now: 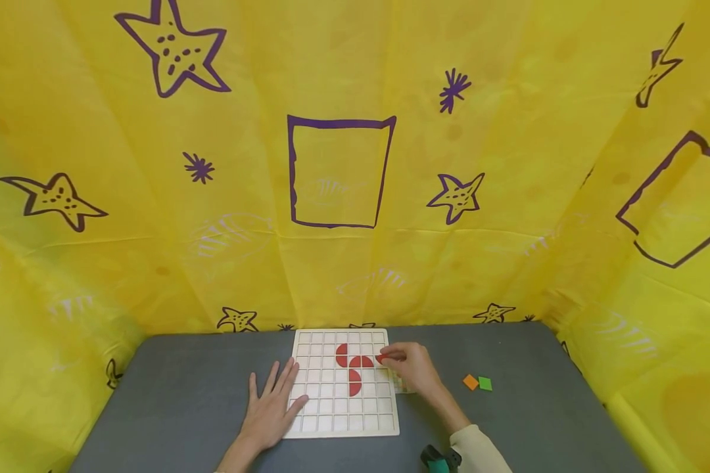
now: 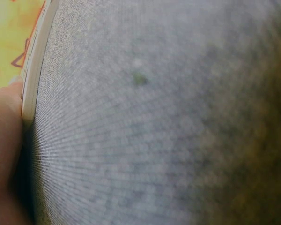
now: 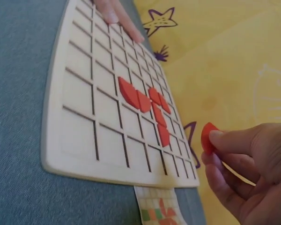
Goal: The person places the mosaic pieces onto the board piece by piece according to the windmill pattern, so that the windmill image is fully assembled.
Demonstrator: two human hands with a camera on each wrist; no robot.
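A yellow backdrop (image 1: 343, 79) printed with starfish hung behind a gray tabletop (image 1: 189, 368), on which a pale grid board (image 1: 325, 424) lay flat, presumably so that the small pieces would settle squarely into its cells. The left hand (image 1: 270, 404) rested along the board's left edge with its fingers straight and spread, grasping nothing, most likely to keep the board from sliding. The right hand (image 1: 413, 366), at the opposite edge, pinched a red tile (image 3: 207, 136) between thumb and fingers, a hold that seemed meant to leave the tile's outer side free; that tile was raised just beside the board's right edge. A printed pattern card (image 3: 157, 202) stuck out from beneath that same side, perhaps so that part of it could be seen, though the rest was hidden. An orange square (image 1: 471, 382) and a green square (image 1: 485, 383) lay farther right on the tabletop, probably aside from the work yet within reach. Counted, there were one board, one card, one orange square and one green, and six red quarter-circle tiles (image 1: 356, 363) on the grid, paired into three half-discs near its middle; the pinched one made seven red tiles in view.
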